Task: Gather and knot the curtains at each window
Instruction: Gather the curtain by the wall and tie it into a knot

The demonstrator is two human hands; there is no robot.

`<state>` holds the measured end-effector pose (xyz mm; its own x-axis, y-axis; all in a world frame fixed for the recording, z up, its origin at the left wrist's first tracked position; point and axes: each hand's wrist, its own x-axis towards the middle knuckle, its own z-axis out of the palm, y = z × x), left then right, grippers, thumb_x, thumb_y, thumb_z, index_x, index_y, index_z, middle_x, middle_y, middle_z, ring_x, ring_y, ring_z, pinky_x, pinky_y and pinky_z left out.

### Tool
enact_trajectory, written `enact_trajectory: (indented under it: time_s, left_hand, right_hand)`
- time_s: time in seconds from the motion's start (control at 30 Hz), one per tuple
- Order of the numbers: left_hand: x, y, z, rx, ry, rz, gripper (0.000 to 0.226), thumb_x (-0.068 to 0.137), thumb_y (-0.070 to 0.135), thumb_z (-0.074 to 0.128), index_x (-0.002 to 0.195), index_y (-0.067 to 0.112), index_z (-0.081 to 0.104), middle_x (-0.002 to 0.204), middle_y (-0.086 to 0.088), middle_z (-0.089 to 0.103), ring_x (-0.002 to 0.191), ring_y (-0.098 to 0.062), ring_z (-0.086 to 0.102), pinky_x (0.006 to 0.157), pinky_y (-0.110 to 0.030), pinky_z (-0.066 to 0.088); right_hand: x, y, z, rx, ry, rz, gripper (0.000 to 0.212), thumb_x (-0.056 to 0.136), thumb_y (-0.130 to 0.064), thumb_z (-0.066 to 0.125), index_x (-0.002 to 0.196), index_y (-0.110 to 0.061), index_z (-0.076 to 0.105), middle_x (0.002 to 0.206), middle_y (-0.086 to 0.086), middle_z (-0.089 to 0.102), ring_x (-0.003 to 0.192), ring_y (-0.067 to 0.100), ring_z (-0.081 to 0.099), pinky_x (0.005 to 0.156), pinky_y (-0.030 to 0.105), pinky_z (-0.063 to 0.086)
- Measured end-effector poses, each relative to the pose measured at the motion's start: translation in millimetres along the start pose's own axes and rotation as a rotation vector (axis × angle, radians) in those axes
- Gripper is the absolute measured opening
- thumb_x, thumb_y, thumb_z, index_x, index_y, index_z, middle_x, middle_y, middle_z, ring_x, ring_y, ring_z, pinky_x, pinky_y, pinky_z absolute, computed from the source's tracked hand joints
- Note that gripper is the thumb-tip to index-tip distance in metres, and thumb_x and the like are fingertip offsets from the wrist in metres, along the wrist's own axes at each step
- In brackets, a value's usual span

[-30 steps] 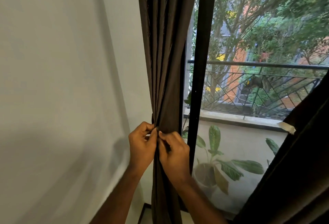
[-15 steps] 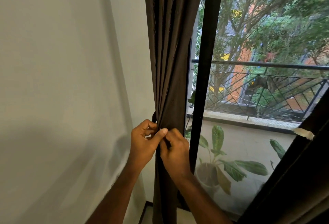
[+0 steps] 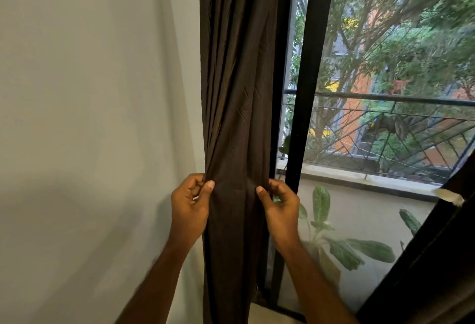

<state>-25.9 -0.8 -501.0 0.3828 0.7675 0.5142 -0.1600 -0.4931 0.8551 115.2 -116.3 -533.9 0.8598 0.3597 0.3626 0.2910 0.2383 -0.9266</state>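
A dark brown curtain [image 3: 236, 92] hangs in folds between the white wall and the black window frame. My left hand [image 3: 190, 205] pinches the curtain's left edge between thumb and curled fingers. My right hand [image 3: 280, 205] pinches its right edge the same way, at the same height. The cloth between the two hands is spread flat and fairly taut. A second dark curtain [image 3: 431, 259] slants across the lower right corner.
The black window frame [image 3: 305, 79] stands just right of the curtain. Behind the glass are a potted plant [image 3: 334, 236] with large green leaves, a balcony railing [image 3: 385, 128] and trees. The white wall [image 3: 90, 118] fills the left side.
My hands, which were close together pinching the bunched curtain, have moved apart sideways, spreading the cloth wider between them. The view has shifted slightly left.
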Motion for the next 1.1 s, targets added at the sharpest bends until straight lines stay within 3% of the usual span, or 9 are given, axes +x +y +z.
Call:
enact_trajectory:
  time_s: [0.17, 0.27, 0.43, 0.53, 0.63, 0.77, 0.87, 0.97, 1.1]
  left_hand:
    - [0.1, 2.8, 4.0, 0.059, 0.049, 0.053, 0.007, 0.097, 0.013, 0.064, 0.092, 0.017, 0.067, 0.071, -0.001, 0.066, 0.068, -0.014, 0.066, 0.064, -0.020, 0.056]
    - [-1.8, 2.5, 2.1, 0.070, 0.019, 0.076, 0.007, 0.097, 0.014, 0.063, 0.093, 0.018, 0.067, 0.076, -0.004, 0.069, 0.074, -0.014, 0.069, 0.067, -0.018, 0.058]
    - [1.7, -0.2, 0.7, 0.092, 0.062, 0.081, 0.005, 0.096, 0.014, 0.064, 0.092, 0.016, 0.067, 0.075, -0.004, 0.069, 0.073, -0.015, 0.069, 0.067, -0.021, 0.059]
    - [2.8, -0.4, 4.7, 0.140, 0.136, 0.138, 0.010, 0.095, 0.010, 0.067, 0.087, 0.015, 0.065, 0.071, 0.000, 0.066, 0.067, -0.016, 0.066, 0.061, -0.022, 0.057]
    - [3.9, -4.6, 12.4, 0.276, 0.194, 0.251, 0.015, 0.095, 0.015, 0.066, 0.082, 0.011, 0.062, 0.070, 0.000, 0.062, 0.062, -0.015, 0.061, 0.057, -0.034, 0.055]
    - [-0.2, -6.3, 23.3, 0.375, 0.212, 0.266, 0.015, 0.092, 0.020, 0.063, 0.081, 0.010, 0.061, 0.072, 0.001, 0.061, 0.061, -0.018, 0.060, 0.054, -0.044, 0.053]
    - [-4.1, -4.3, 26.4, 0.317, 0.166, 0.268, 0.015, 0.093, 0.020, 0.064, 0.081, 0.010, 0.063, 0.073, 0.002, 0.063, 0.062, -0.014, 0.062, 0.055, -0.040, 0.055]
    - [-7.2, -0.9, 26.5, 0.215, 0.078, 0.249, 0.013, 0.094, 0.011, 0.067, 0.081, 0.011, 0.066, 0.072, 0.004, 0.066, 0.065, -0.011, 0.065, 0.058, -0.025, 0.055]
    - [-6.3, 2.1, 26.2, 0.027, -0.008, 0.071, 0.018, 0.095, 0.002, 0.066, 0.079, 0.010, 0.068, 0.070, -0.003, 0.068, 0.066, -0.020, 0.068, 0.062, -0.030, 0.056]
  right_hand:
    - [-5.6, -8.3, 8.6, -0.116, 0.131, -0.197, 0.055, 0.081, -0.013, 0.085, 0.130, -0.015, 0.059, 0.121, -0.004, 0.058, 0.110, 0.000, 0.055, 0.089, 0.009, 0.044]
    - [-2.4, -11.0, 15.7, -0.185, 0.087, -0.249, 0.040, 0.083, -0.016, 0.083, 0.120, -0.019, 0.067, 0.116, -0.002, 0.057, 0.111, 0.009, 0.057, 0.093, 0.018, 0.048]
    - [5.4, -14.8, 20.4, -0.060, 0.024, -0.072, 0.022, 0.089, -0.012, 0.078, 0.098, -0.031, 0.071, 0.098, 0.000, 0.067, 0.087, 0.003, 0.063, 0.077, 0.015, 0.049]
    - [-2.5, -16.6, 17.7, -0.028, 0.063, -0.119, 0.027, 0.090, -0.004, 0.075, 0.085, -0.030, 0.070, 0.081, -0.009, 0.069, 0.077, 0.008, 0.065, 0.072, 0.019, 0.051]
    - [-14.1, -19.2, 17.6, -0.050, 0.171, -0.182, 0.026, 0.089, -0.002, 0.074, 0.090, -0.027, 0.070, 0.075, -0.006, 0.066, 0.070, 0.008, 0.063, 0.068, 0.024, 0.053]
    - [-45.9, -22.5, 30.5, -0.206, 0.066, -0.402, 0.025, 0.091, -0.006, 0.074, 0.114, -0.013, 0.072, 0.088, -0.004, 0.067, 0.078, 0.007, 0.067, 0.072, 0.021, 0.056]
    - [-50.3, -20.6, 35.2, -0.246, 0.004, -0.499, 0.023, 0.093, -0.006, 0.072, 0.115, -0.009, 0.074, 0.099, -0.004, 0.069, 0.088, 0.008, 0.068, 0.076, 0.027, 0.058]
    - [-42.2, -17.5, 35.7, -0.265, -0.015, -0.520, 0.020, 0.094, -0.007, 0.069, 0.113, -0.008, 0.075, 0.101, 0.000, 0.070, 0.092, 0.010, 0.069, 0.079, 0.032, 0.059]
    - [-38.8, -18.0, 37.6, -0.280, -0.043, -0.530, 0.017, 0.094, -0.007, 0.067, 0.108, -0.006, 0.077, 0.100, 0.002, 0.070, 0.090, 0.010, 0.069, 0.077, 0.033, 0.060]
